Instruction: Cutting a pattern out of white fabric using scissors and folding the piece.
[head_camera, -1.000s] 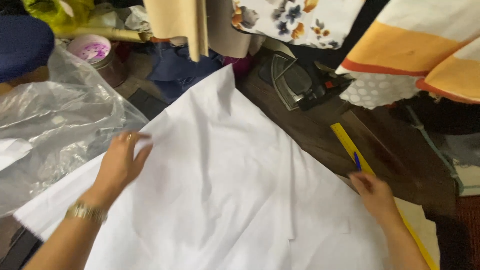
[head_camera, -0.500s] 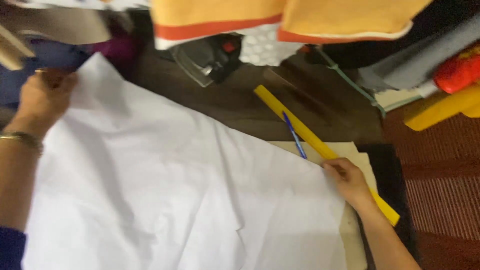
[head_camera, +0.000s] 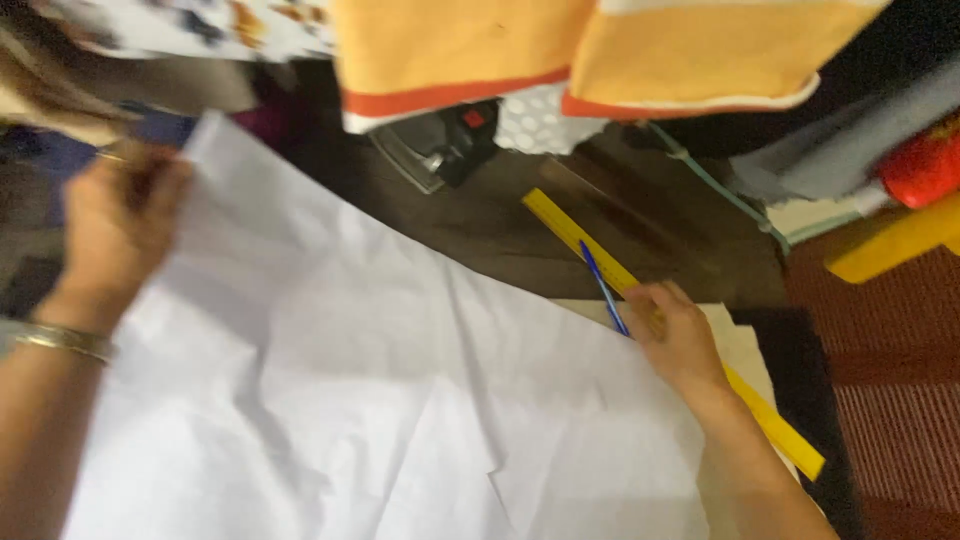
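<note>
A large white cloth (head_camera: 380, 400) lies spread over a dark wooden table (head_camera: 500, 230). My left hand (head_camera: 115, 225) grips the cloth's far left corner, with a gold bangle on that wrist. My right hand (head_camera: 675, 335) presses on the cloth's right edge, fingers resting by a blue pen (head_camera: 603, 288) and on a long yellow ruler (head_camera: 640, 300) that runs diagonally toward the near right. Whether the right hand pinches the cloth is hard to tell.
A dark clothes iron (head_camera: 435, 145) sits on the table beyond the cloth. Orange and cream fabric (head_camera: 580, 50) hangs above at the back. Red and yellow items (head_camera: 920, 190) and a grey cloth lie at the right. A tan sheet (head_camera: 745, 350) shows under the ruler.
The view has swung right. My left hand moved from flat on the cloth up to its far corner and took hold. My right hand stayed at the ruler edge.
</note>
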